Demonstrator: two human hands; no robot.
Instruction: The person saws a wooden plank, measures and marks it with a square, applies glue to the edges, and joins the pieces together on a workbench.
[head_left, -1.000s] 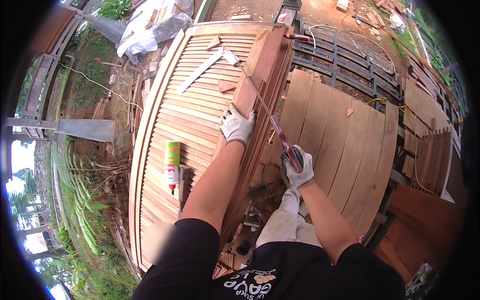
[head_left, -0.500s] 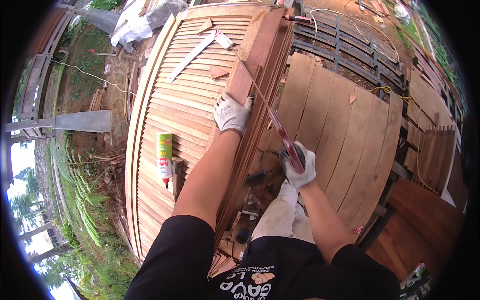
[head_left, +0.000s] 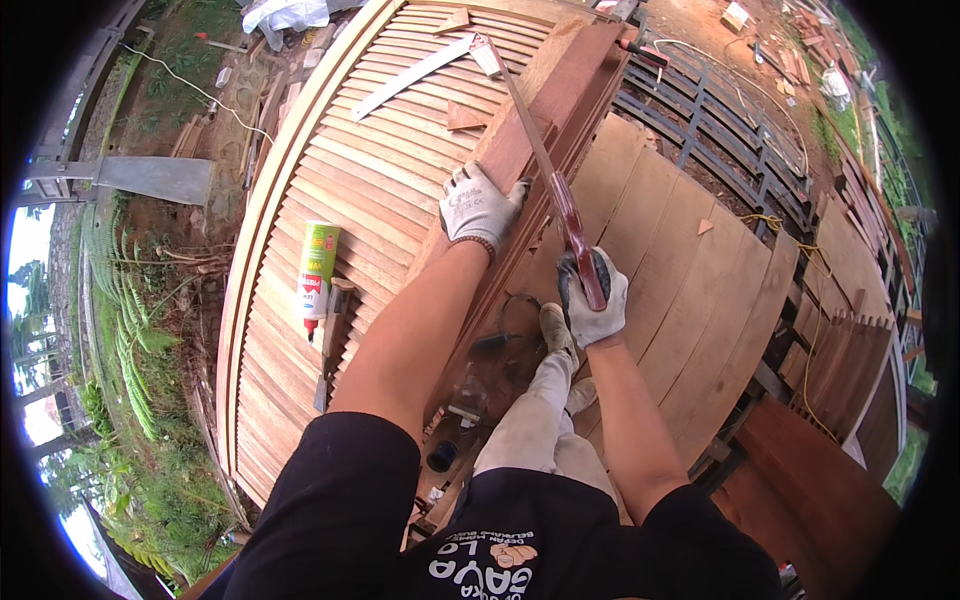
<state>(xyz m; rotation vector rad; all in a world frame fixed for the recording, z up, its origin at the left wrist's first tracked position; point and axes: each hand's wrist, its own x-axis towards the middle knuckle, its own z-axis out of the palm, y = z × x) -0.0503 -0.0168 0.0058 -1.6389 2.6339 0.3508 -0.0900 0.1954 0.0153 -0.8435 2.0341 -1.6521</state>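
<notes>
1. I am outdoors, with a louvered panel (head_left: 370,215) of pale wood stretched out in front of me, its slats running crosswise.
2. Left of the louvered panel are bare earth and green ferns (head_left: 135,340); right of it lies a planked panel (head_left: 665,265), and past its far right corner, a dark metal grating (head_left: 694,135).
3. On the louvered panel's near half, a green, white and red bottle (head_left: 322,250) lies just beside a wooden-handled tool (head_left: 337,308). On its far half are a white-bladed square (head_left: 415,75) and triangular offcuts (head_left: 463,117).
4. A reddish-brown board (head_left: 540,110) runs along the louvered panel's right side.
5. My gloved left hand (head_left: 480,210) rests on that board's near part, fingers loosely spread, thumb apart.
6. My gloved right hand (head_left: 594,290), right of the louvered panel, grips the handle of a long thin tool (head_left: 568,215); its narrow blade slants over the board toward the square. Whether it touches the wood, I cannot tell.
</notes>
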